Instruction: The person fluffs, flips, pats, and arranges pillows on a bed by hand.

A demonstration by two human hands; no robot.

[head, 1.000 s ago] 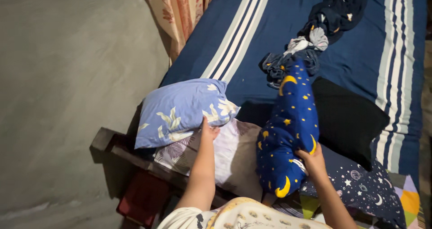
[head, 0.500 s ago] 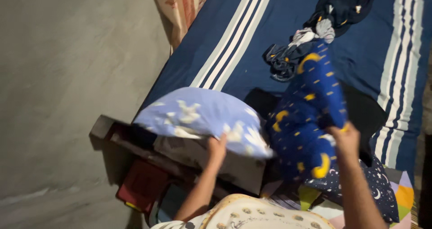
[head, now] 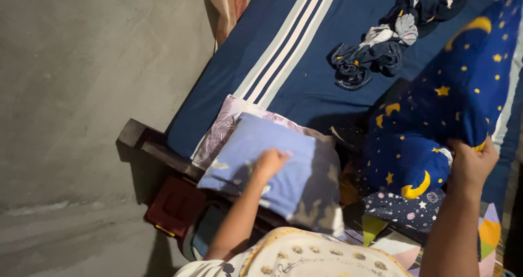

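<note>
- Light blue pillow (head: 283, 173) is pressed down at the head end of the bed (head: 305, 70), laid on top of a pink patterned pillow (head: 223, 127) whose edge shows beyond it on the left.
- Left hand (head: 269, 162) is planted on the light blue pillow; fingers are curled against the fabric, whether clamped on it cannot be told.
- Dark blue pillow with yellow moons and stars (head: 436, 124) is held tilted above the bed, just right of the light blue one.
- Right hand (head: 471, 165) is closed on the lower edge of that dark blue pillow, fingers wrapped round the cover.
- Star-print cloth (head: 411, 209) is seen under the dark pillow, near the bed edge.
- Bundle of dark clothes (head: 381, 45) is left further up the striped navy sheet, well apart from both hands.
- Dark wooden bed frame (head: 147, 143) is set against a grey wall (head: 81, 92); a red box (head: 177, 206) is seen below it.
</note>
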